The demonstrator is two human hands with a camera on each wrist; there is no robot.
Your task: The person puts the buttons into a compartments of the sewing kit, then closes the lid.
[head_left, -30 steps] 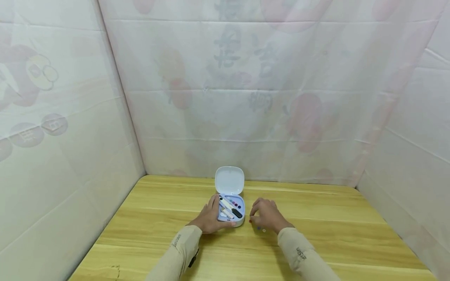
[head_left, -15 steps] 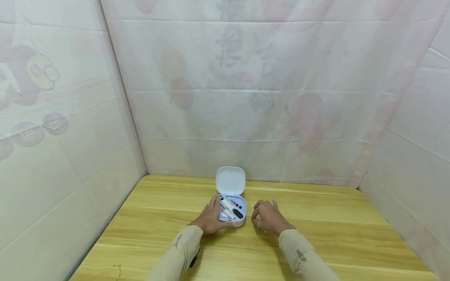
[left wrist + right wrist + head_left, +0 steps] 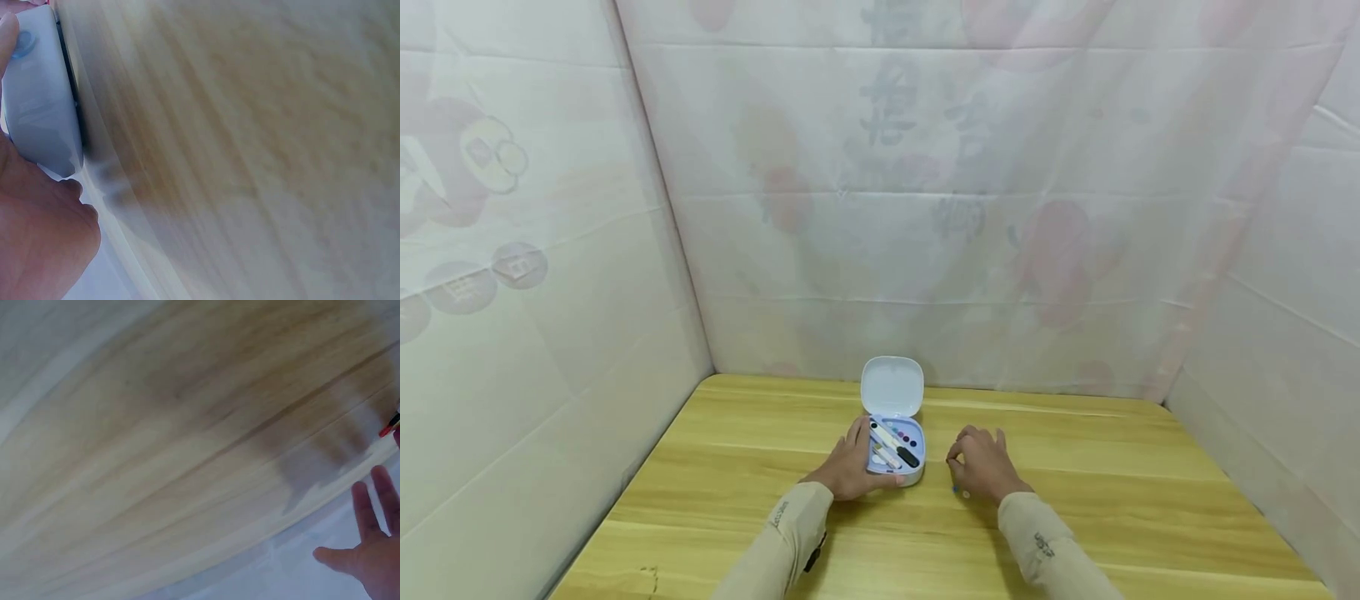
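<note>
The right hand [image 3: 983, 467] has drifted rightward, fingers loosely curled over small beads [image 3: 959, 492] on the tabletop [image 3: 1120, 517]; the left hand [image 3: 848, 467] grips the open case [image 3: 895, 450].

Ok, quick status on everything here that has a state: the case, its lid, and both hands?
Small case: open, resting on the wooden table, small items inside.
Lid: hinged up, standing behind the tray.
Left hand: holds the case's left side.
Right hand: on the table beside the case, fingers curled; cannot tell whether it holds anything.
</note>
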